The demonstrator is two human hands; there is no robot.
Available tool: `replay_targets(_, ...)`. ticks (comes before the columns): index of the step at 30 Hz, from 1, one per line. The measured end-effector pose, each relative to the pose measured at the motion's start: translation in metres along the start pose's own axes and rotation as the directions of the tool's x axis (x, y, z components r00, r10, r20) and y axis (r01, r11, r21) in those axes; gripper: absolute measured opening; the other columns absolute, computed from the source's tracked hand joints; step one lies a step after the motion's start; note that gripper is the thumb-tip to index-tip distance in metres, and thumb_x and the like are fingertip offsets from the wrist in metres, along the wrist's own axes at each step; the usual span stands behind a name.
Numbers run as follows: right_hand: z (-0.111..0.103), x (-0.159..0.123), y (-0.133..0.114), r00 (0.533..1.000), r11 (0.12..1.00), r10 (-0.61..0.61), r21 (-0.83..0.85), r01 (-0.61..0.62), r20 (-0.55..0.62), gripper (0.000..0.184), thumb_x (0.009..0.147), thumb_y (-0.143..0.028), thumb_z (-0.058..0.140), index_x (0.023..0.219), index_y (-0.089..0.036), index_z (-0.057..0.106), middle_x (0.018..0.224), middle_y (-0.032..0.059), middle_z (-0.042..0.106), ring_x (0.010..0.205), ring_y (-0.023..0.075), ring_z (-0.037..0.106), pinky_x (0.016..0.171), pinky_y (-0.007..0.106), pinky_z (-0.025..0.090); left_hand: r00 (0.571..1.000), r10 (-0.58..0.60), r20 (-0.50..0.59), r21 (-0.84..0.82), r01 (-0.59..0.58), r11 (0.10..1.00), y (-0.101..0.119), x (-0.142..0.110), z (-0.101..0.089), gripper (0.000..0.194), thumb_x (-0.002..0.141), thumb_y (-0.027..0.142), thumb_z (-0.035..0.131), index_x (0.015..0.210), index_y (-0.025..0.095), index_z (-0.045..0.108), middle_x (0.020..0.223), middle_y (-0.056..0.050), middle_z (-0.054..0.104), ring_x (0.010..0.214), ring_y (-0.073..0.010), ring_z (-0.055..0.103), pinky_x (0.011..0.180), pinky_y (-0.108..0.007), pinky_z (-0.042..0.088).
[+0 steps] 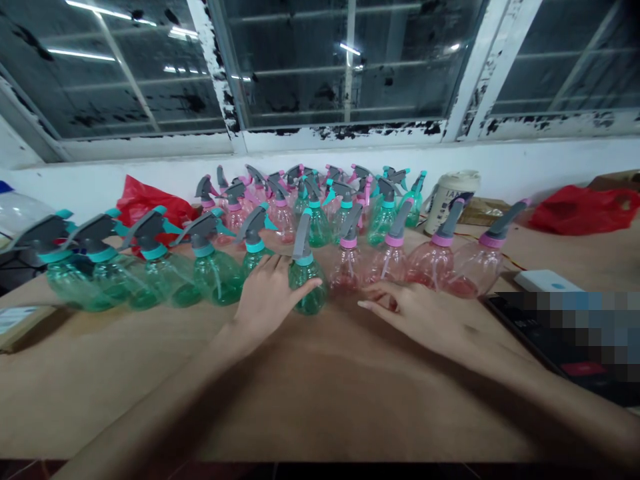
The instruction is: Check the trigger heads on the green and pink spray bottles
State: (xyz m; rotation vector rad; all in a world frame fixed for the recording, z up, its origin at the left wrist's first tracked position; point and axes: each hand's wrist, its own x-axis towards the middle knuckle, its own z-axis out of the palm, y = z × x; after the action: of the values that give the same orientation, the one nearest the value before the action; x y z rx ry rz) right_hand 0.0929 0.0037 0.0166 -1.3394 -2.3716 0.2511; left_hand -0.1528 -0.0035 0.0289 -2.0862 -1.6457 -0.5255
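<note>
My left hand point(270, 291) is wrapped around the left side of a green spray bottle point(311, 303), its thumb lying across the front. This bottle stands upright on the table, with a turquoise collar and a grey trigger head. Left of it stands a row of similar green spray bottles point(216, 277), one partly behind my fingers. My right hand point(395, 307) is just in front of the pink spray bottles point(345, 270), thumb and loosely bent fingers apart, with nothing seen between them. Several pink bottles continue that row to the right.
More pink and green spray bottles point(320, 223) crowd the back of the table point(320, 400). Red plastic bags point(585, 210) lie on both sides. A paper cup point(450, 200), a white box point(547, 281) and a dark-screened device point(540, 347) are at the right; a small carton point(25, 330) is at the left.
</note>
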Motion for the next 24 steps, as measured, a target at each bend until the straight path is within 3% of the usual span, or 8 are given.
replay_targets(5,-0.007,0.015,-0.002,0.987,0.997,0.050,-0.057,-0.060,-0.151,0.032,0.088,-0.046,0.045,0.101,-0.023,0.063,0.080,0.0042,0.072,0.073,0.0246,0.068,0.059,0.034,0.049,1.000,-0.027,-0.014,0.019,0.027,0.999,0.000,0.005,0.006,0.058,0.081,0.061,0.049,0.097,0.006,0.062,0.089,-0.018,0.065,0.097,-0.0349,0.056,0.087,-0.046,0.043)
replay_targets(9,-0.005,0.030,0.002,0.974,0.991,0.068,-0.101,-0.091,-0.215,0.038,0.087,-0.046,0.047,0.109,-0.018,0.060,0.088,0.0097,0.071,0.077,0.0287,0.067,0.064,0.038,0.050,0.999,-0.033,-0.016,0.074,0.034,0.997,0.000,0.010,0.008,0.061,0.083,0.062,0.045,0.096,0.005,0.062,0.091,-0.021,0.065,0.097,-0.0376,0.054,0.083,-0.049,0.042)
replay_targets(17,0.002,0.051,-0.005,0.968,0.986,0.105,-0.103,-0.131,-0.228,0.060,0.084,-0.053,0.048,0.128,-0.013,0.047,0.107,0.0166,0.066,0.088,0.0347,0.065,0.070,0.046,0.050,0.999,0.013,-0.034,0.185,-0.007,0.983,-0.005,0.020,0.010,0.063,0.086,0.062,0.039,0.098,0.004,0.062,0.096,-0.022,0.065,0.097,-0.0383,0.054,0.077,-0.048,0.041)
replay_targets(24,0.010,0.067,-0.010,0.976,0.987,0.102,-0.106,-0.124,-0.195,0.059,0.083,-0.056,0.047,0.121,-0.010,0.051,0.096,0.0180,0.068,0.081,0.0327,0.065,0.065,0.043,0.050,1.000,0.009,-0.019,0.163,-0.005,0.987,-0.003,0.016,0.005,0.064,0.087,0.062,0.035,0.103,0.006,0.062,0.101,-0.022,0.063,0.100,-0.0391,0.052,0.080,-0.049,0.040)
